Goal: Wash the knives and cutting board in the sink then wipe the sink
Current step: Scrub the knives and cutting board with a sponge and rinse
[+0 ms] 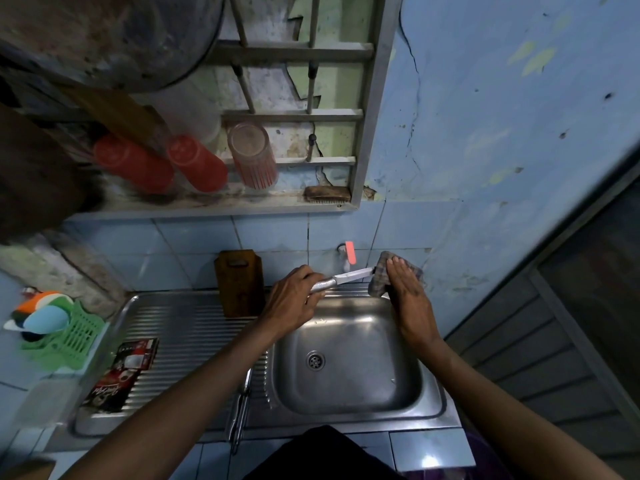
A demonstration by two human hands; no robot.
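Observation:
My left hand (294, 299) grips the metal handle of a knife (349, 276) above the back rim of the steel sink (349, 362). The blade points right, and its tip goes into a checked cloth (379, 280). My right hand (408, 296) holds that cloth around the blade tip, fingers straight along its outer side. A brown wooden cutting board (240, 282) stands upright against the tiled wall on the drainboard. Another knife (240, 407) lies along the drainboard beside the basin.
A tap with a red handle (348, 252) juts from the wall behind the sink. A dark red packet (121, 372) lies on the drainboard, a green basket (69, 341) with utensils to its left. Cups and a brush sit on the shelf above.

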